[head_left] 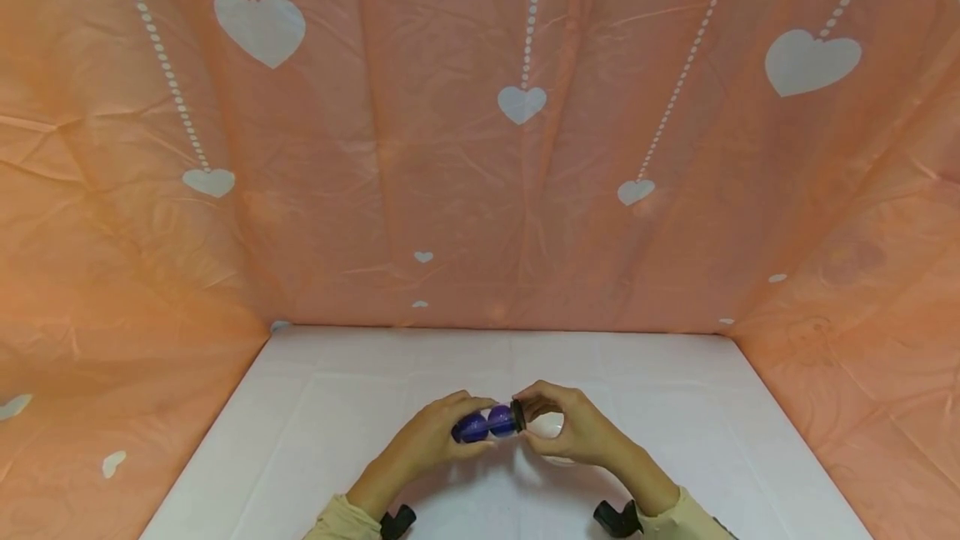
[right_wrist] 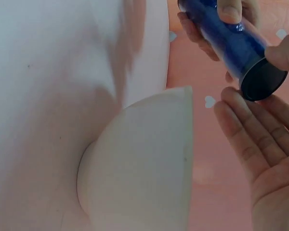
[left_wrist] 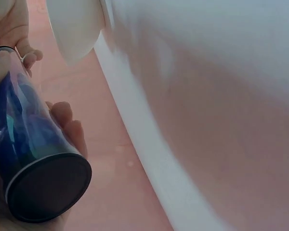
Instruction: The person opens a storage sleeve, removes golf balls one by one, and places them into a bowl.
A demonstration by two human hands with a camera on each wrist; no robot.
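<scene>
A clear tube (head_left: 474,428) with blue-purple balls inside and black ends is held tilted over the table. My left hand (head_left: 431,433) grips its body, thumb on one side and fingers wrapped round the other. At the right end, my right hand (head_left: 583,430) pinches the rim of the black lid (right_wrist: 264,79) between thumb and fingertips, the palm turned toward it. The lid sits on the tube's end. Below the right hand stands a white bowl (right_wrist: 139,163), partly hidden by that hand in the head view.
The white table (head_left: 360,373) is backed and flanked by an orange curtain (head_left: 450,190) with white hearts. Black wrist mounts (head_left: 617,517) sit at both cuffs, close over the table's near part.
</scene>
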